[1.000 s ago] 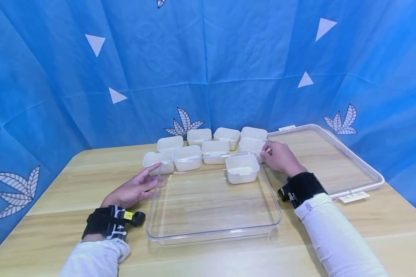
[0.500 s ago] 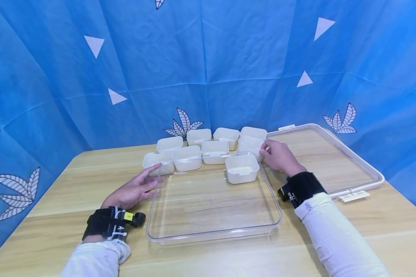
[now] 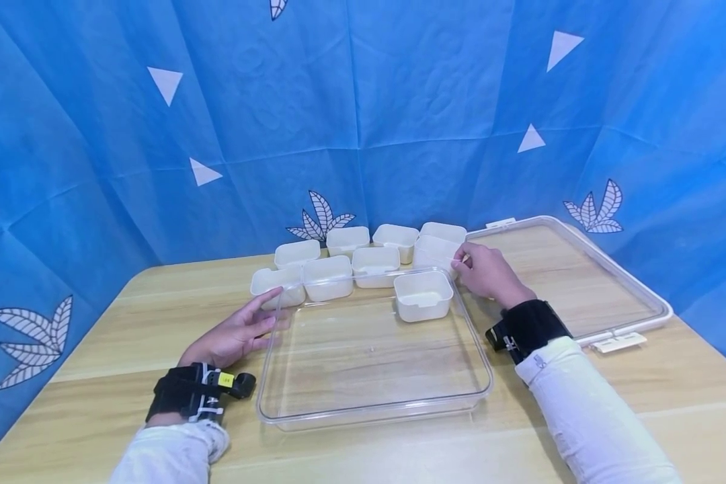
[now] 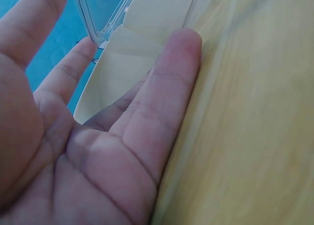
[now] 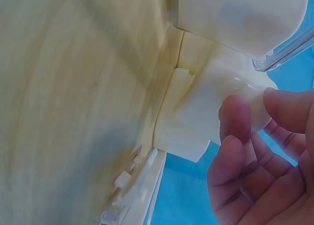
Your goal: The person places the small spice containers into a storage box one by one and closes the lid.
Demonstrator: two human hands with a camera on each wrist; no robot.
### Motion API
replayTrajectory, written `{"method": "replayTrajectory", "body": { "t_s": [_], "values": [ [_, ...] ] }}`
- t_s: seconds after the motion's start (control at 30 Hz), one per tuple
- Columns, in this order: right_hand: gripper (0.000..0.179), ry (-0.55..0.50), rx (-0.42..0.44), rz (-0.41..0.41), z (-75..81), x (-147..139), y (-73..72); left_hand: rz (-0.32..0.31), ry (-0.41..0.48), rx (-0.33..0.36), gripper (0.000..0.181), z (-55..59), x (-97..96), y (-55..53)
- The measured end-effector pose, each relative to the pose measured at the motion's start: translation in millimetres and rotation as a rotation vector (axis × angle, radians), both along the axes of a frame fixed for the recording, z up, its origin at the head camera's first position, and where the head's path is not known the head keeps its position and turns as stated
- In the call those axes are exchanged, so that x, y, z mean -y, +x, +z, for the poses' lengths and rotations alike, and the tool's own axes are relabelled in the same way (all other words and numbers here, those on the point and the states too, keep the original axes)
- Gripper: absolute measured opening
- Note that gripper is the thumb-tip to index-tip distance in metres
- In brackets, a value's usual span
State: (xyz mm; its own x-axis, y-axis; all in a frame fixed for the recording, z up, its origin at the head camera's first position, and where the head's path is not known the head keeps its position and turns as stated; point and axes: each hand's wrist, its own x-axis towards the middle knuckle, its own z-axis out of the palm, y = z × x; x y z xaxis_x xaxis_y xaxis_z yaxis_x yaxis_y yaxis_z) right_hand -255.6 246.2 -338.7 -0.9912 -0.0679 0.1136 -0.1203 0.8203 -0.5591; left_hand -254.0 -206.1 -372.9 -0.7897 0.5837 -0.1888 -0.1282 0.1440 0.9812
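Status: early stage, judging by the layout. Of 9 small white boxes in view, 1 stands in the clear container; 8 are outside it.

Completed: the loaded box (image 3: 423, 296) sits upright, open side up, in the far right corner of the clear container (image 3: 375, 409). The container rests on the table (image 3: 121, 349), in front of the person, with its top uncovered.

In hand: the right hand (image 3: 490, 272) pinches the rim of the gripped box (image 3: 433, 250) between thumb and fingers (image 5: 235, 117). This box is at the right end of the nearer row, just beyond the container's far right corner and directly in front of the back row's right-end box. It appears tilted; whether its base touches the table cannot be told.

Left hand (image 3: 236, 334): the fingers (image 4: 171, 73) are extended and released, grasping nothing. They lie at the container's far left corner, where 1 fingertip appears to touch the rim; the hand probably steadies the container.

Outstanding: in addition to the gripped box, the 7 remaining boxes (image 3: 327, 277) stand in 2 rows behind the container, 4 at the back and 3 nearer. Most of the container floor is unoccupied. The lid (image 3: 571, 279) is not fitted; it lies flat to the right, with 2 latches visible at its edges.
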Motion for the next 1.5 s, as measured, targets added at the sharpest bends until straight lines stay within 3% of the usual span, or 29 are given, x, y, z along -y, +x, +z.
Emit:
{"method": "replayTrajectory", "body": {
  "t_s": [1.07,1.5],
  "values": [
    [0.016,-0.022,-0.004,-0.015,11.9,1,7.3,0.015,-0.014,0.010,0.072,-0.4,-1.7,1.7],
    [0.015,-0.016,-0.050,-0.009,16.9,1,10.5,0.014,-0.017,0.004,0.072,-0.6,0.5,0.7]
  ]
}}
